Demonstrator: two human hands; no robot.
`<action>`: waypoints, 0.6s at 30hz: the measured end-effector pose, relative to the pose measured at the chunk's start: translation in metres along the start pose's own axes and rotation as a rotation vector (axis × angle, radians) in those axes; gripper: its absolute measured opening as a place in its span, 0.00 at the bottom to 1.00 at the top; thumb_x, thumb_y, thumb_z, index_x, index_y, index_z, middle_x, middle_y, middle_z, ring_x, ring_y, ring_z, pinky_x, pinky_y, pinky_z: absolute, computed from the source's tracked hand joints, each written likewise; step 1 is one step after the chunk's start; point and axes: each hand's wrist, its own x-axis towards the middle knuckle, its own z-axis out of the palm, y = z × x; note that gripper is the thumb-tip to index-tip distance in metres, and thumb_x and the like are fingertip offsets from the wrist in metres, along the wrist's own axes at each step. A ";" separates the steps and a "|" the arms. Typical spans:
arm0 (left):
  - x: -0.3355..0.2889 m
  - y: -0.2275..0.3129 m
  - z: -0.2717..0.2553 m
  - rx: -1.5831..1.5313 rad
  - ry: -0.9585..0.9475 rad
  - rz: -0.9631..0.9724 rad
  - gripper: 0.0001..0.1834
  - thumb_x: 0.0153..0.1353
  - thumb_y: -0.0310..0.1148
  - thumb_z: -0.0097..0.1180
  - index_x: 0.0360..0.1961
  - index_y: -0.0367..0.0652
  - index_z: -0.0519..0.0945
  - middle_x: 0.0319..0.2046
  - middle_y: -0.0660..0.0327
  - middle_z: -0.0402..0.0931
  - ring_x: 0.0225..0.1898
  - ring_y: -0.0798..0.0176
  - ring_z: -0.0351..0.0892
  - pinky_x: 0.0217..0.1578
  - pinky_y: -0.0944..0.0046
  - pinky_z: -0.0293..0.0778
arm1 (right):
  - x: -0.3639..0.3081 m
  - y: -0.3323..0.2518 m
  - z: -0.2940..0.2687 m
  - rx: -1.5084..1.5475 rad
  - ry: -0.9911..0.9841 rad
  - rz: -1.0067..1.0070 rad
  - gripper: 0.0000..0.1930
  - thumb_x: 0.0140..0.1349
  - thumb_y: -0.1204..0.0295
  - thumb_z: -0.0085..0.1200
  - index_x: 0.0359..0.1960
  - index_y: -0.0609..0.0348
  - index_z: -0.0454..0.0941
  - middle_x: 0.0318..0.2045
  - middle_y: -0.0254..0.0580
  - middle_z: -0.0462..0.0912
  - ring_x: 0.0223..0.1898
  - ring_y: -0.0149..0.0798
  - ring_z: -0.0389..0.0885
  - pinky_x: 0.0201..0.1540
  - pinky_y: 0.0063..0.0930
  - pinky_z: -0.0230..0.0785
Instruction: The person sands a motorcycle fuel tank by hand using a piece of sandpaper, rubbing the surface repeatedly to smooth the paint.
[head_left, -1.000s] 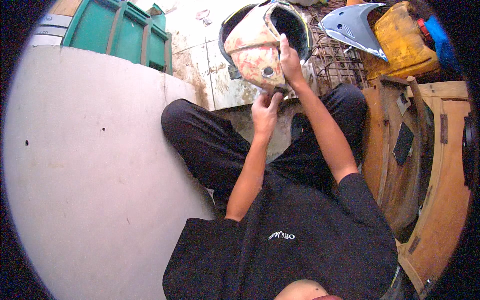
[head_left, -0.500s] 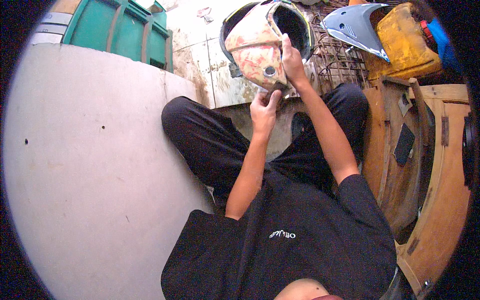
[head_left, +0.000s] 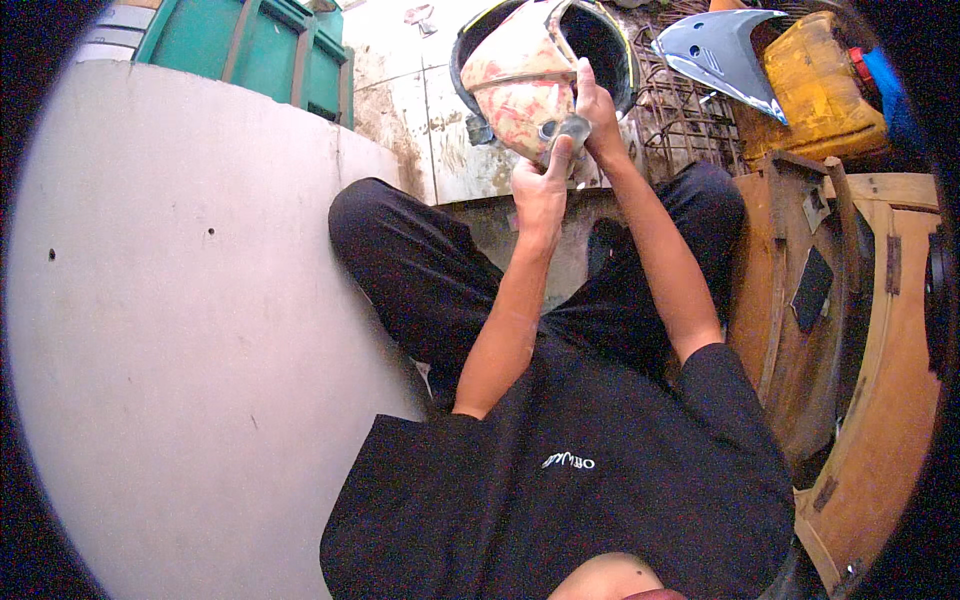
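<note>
A full-face helmet (head_left: 515, 75) with a patchy cream and pink-red shell is tilted at the top of the head view, its dark opening facing right. My right hand (head_left: 602, 125) grips the helmet by the rim of that opening, thumb pointing up along it. My left hand (head_left: 541, 190) pinches a small grey piece of what looks like sandpaper (head_left: 574, 129) under its thumb. That piece lies against the shell's lower edge, just right of a round hole (head_left: 548, 130). My left fingers are partly hidden beneath the helmet.
Stained white tiles (head_left: 395, 120) lie beyond my knees. Rusty wire mesh (head_left: 690, 115), a grey plastic panel (head_left: 715, 50) and a yellow jerrycan (head_left: 825, 95) are at far right. Wooden frames (head_left: 870, 330) stand close on my right, a pale slab (head_left: 200, 300) on my left, a green crate (head_left: 250, 50) behind it.
My left hand has moved up and right with the grey piece, from below the helmet's lower edge to beside the round hole. My right hand keeps its grip. The whole view has shifted slightly.
</note>
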 end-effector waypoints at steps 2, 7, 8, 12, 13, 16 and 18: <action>-0.007 -0.012 -0.005 0.050 0.018 0.030 0.31 0.59 0.54 0.61 0.45 0.31 0.78 0.37 0.59 0.80 0.38 0.68 0.76 0.42 0.66 0.71 | -0.002 0.004 0.001 -0.128 0.043 -0.030 0.35 0.72 0.46 0.30 0.38 0.69 0.81 0.28 0.40 0.83 0.31 0.31 0.78 0.40 0.27 0.70; -0.005 -0.022 -0.009 -0.014 -0.003 0.071 0.26 0.60 0.48 0.62 0.44 0.32 0.78 0.37 0.60 0.80 0.38 0.71 0.75 0.41 0.69 0.70 | -0.007 -0.007 0.007 -0.014 0.079 -0.059 0.35 0.72 0.46 0.30 0.39 0.70 0.80 0.29 0.42 0.83 0.34 0.31 0.78 0.42 0.28 0.69; -0.003 -0.011 -0.007 -0.003 -0.001 0.099 0.22 0.60 0.43 0.64 0.43 0.33 0.79 0.36 0.62 0.80 0.36 0.73 0.74 0.40 0.70 0.71 | -0.011 -0.015 0.003 -0.045 0.028 0.044 0.35 0.72 0.45 0.30 0.41 0.70 0.80 0.31 0.43 0.83 0.36 0.31 0.78 0.44 0.28 0.69; -0.001 -0.040 -0.024 0.153 -0.042 0.055 0.27 0.61 0.51 0.59 0.47 0.35 0.78 0.42 0.59 0.80 0.41 0.67 0.76 0.46 0.66 0.70 | -0.016 -0.015 0.008 -0.040 0.036 -0.053 0.37 0.72 0.44 0.28 0.38 0.71 0.79 0.29 0.41 0.83 0.32 0.31 0.78 0.39 0.28 0.70; 0.003 -0.038 -0.022 0.153 -0.047 0.064 0.27 0.61 0.51 0.59 0.47 0.35 0.78 0.42 0.59 0.80 0.41 0.67 0.76 0.46 0.66 0.70 | -0.015 -0.012 0.012 -0.109 0.115 -0.181 0.36 0.72 0.45 0.29 0.38 0.70 0.80 0.27 0.39 0.82 0.31 0.30 0.78 0.37 0.27 0.70; -0.002 -0.022 -0.014 0.004 -0.046 0.126 0.29 0.61 0.52 0.59 0.48 0.34 0.77 0.42 0.58 0.80 0.42 0.66 0.76 0.46 0.65 0.70 | -0.016 -0.025 0.013 0.053 0.097 -0.121 0.37 0.72 0.46 0.28 0.32 0.70 0.79 0.22 0.50 0.81 0.28 0.41 0.79 0.36 0.39 0.69; -0.007 -0.015 -0.014 0.103 -0.032 0.009 0.29 0.61 0.53 0.59 0.47 0.34 0.77 0.41 0.58 0.80 0.42 0.66 0.76 0.47 0.64 0.70 | -0.014 -0.006 0.008 0.009 0.070 0.005 0.36 0.72 0.46 0.28 0.35 0.69 0.80 0.25 0.53 0.82 0.31 0.42 0.81 0.39 0.38 0.70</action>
